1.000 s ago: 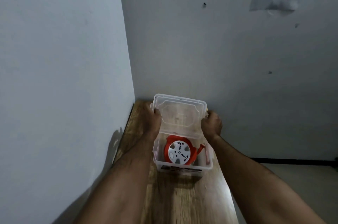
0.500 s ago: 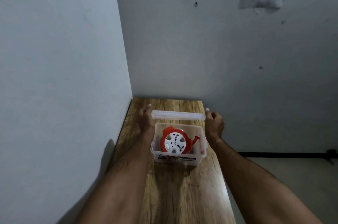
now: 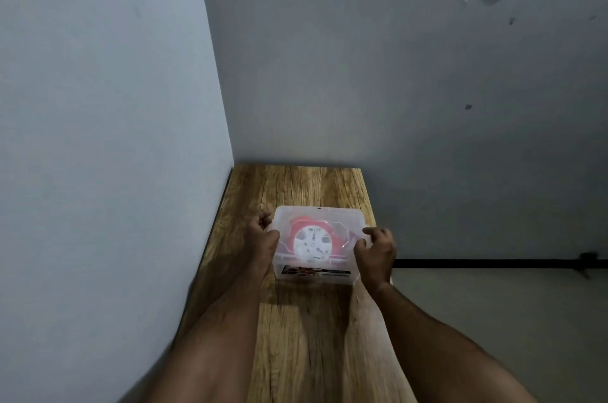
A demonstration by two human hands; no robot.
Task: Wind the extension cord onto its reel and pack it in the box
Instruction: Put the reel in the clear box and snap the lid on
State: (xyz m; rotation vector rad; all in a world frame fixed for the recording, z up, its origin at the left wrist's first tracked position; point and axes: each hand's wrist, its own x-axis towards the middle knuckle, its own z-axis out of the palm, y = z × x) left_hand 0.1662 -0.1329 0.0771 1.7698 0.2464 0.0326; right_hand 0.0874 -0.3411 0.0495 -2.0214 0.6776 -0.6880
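Pressing lid (image 3: 318,221) onto box (image 3: 316,274), left hand (image 3: 263,235) and right hand (image 3: 376,246) pinching its ends, label (image 3: 314,271) unreadable

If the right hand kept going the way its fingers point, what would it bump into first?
The right hand sits at the box's right edge, fingers curled inward toward the left. It would probably press straight into the clear lid on the box, which it already seems to touch. Depth is hard to judge.

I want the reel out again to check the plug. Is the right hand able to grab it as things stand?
Probably not directly. The clear lid now covers the box, with the reel beneath it. The right hand sits at the lid's edge, so it would have to lift that first.
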